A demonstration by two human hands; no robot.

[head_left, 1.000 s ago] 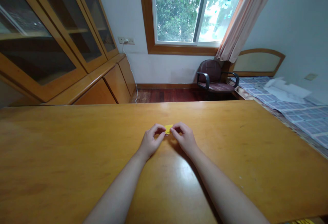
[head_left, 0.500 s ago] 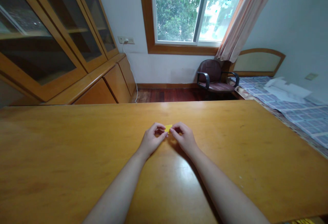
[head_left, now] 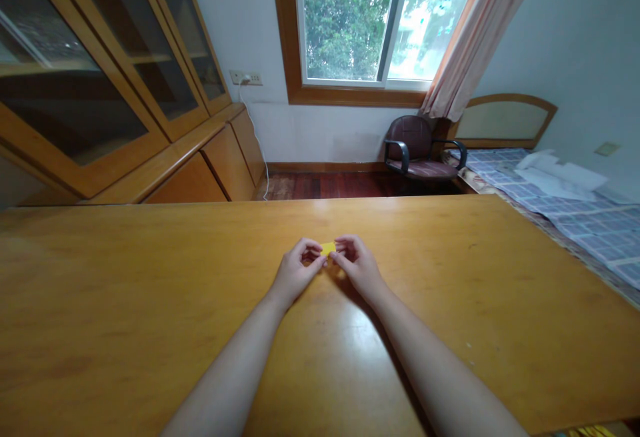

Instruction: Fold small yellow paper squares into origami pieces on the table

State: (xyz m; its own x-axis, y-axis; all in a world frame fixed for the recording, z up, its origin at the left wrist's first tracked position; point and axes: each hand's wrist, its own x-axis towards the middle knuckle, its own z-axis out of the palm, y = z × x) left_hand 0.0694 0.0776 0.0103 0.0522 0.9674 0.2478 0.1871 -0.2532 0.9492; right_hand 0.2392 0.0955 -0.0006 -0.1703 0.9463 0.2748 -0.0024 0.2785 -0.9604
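A small, flat yellow piece (head_left: 328,249), perhaps paper, is between my two hands just above the wooden table (head_left: 150,303). My left hand (head_left: 299,267) pinches its left side between thumb and fingers. At the right side, my right hand (head_left: 359,263) has its thumb against the lower right corner, with the fingers curled around the right edge. The fingertips partly hide the piece, so I cannot make out its exact kind.
Beyond the table's far edge stands a maroon armchair (head_left: 413,147) below the window (head_left: 350,23). A bed with a checked cover (head_left: 575,223) lies along the right. To the left is a wooden glass-door cabinet (head_left: 175,127). A white cable (head_left: 256,130) hangs from the wall socket.
The fingers of my right hand have lifted and spread slightly away from the yellow piece, while the thumb stays at its corner. My left hand has hardly moved.
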